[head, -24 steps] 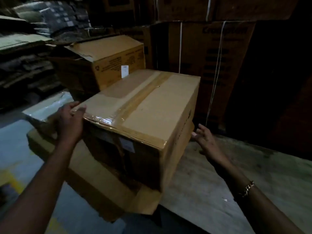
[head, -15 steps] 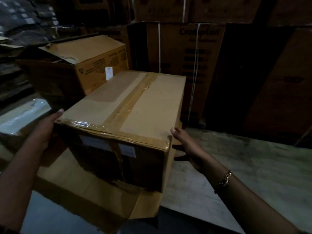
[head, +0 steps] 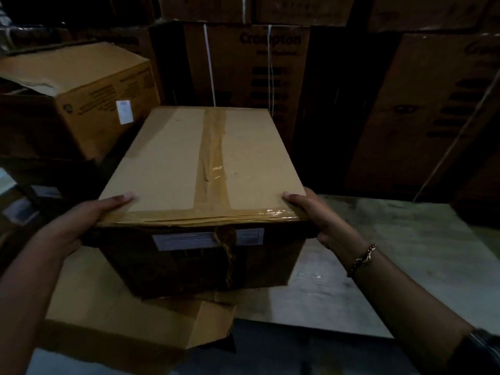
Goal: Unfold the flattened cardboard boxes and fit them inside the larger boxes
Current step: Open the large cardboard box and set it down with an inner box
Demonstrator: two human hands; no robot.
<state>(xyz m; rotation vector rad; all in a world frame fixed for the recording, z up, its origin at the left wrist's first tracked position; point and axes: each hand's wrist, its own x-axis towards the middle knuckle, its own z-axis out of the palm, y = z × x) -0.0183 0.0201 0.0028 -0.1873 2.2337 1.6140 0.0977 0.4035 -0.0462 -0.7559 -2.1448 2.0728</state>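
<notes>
Left hand (head: 86,221) and right hand (head: 323,220) clasp the near corners of the taped cardboard box (head: 189,163).
It rests upon a lower carton (head: 130,309), long axis pointing away from the person; both hands equally near.

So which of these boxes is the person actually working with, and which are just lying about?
In the job: taped box, gripped at its near corners by the left hand and right hand; probably the lower box beneath it.
Just lying about: labelled box at left; strapped cartons behind.
</notes>
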